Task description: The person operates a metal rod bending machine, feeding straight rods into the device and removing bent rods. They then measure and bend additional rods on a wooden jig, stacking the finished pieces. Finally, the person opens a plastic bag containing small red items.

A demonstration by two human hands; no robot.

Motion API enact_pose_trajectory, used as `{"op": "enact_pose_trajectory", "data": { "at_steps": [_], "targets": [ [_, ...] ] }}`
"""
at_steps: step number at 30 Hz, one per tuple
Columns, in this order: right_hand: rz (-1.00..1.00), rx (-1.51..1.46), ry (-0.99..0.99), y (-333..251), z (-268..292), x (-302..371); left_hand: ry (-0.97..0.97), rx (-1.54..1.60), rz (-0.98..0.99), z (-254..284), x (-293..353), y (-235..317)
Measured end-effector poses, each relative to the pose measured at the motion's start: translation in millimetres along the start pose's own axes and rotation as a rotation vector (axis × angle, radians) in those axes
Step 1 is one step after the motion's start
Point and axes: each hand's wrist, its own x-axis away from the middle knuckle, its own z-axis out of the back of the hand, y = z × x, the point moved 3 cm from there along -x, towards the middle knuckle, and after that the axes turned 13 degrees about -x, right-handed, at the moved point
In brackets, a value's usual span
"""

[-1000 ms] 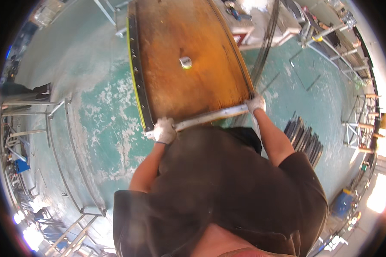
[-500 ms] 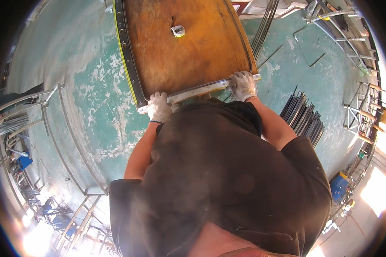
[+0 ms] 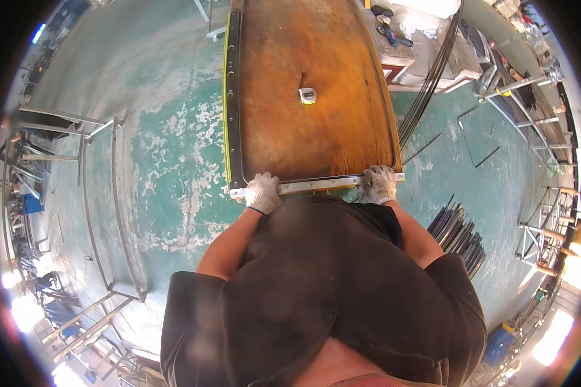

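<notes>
A rust-brown worktable stretches away in front of me. A thin metal rod frame with rounded corners lies along its borders, close to the pale metal strip of the near edge. In a white work glove, my left hand is closed over the frame's near left corner. My right hand, gloved too, curls its fingers over the near right corner. The gloves hide how much of the table edge is gripped along with the frame. A white and yellow tape measure sits mid-table.
A black perforated rail with a yellow-green outer edge runs down the table's left side. Long rods lean at the right, near a cushioned seat. A bundle of bars lies on the worn green floor; metal frames stand left.
My view has shifted, so the table and both hands appear lower and further right, with more of the seat showing. Both hands keep their hold at the two corners.
</notes>
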Motion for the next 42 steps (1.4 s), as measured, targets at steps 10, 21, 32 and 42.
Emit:
{"op": "enact_pose_trajectory", "data": {
  "at_steps": [10, 21, 32, 42],
  "targets": [
    [-0.762, -0.085, 0.345, 72.9, 19.5, -28.6, 0.025, 0.091, 0.031, -9.8, -3.7, -11.0],
    [-0.228, -1.296, 0.455, -28.7, 171.6, -9.5, -0.071, 0.951, 0.022, 67.2, -17.6, -6.7],
    [0.661, -1.21, -0.306, -316.2, 181.7, -42.9, 0.037, 1.927, -0.68, 350.9, 16.1, -6.5],
    [0.531, -0.733, -0.581, -302.5, 80.4, -87.7, 0.174, 2.092, -0.667, 384.5, 62.9, -40.3]
  ]
}}
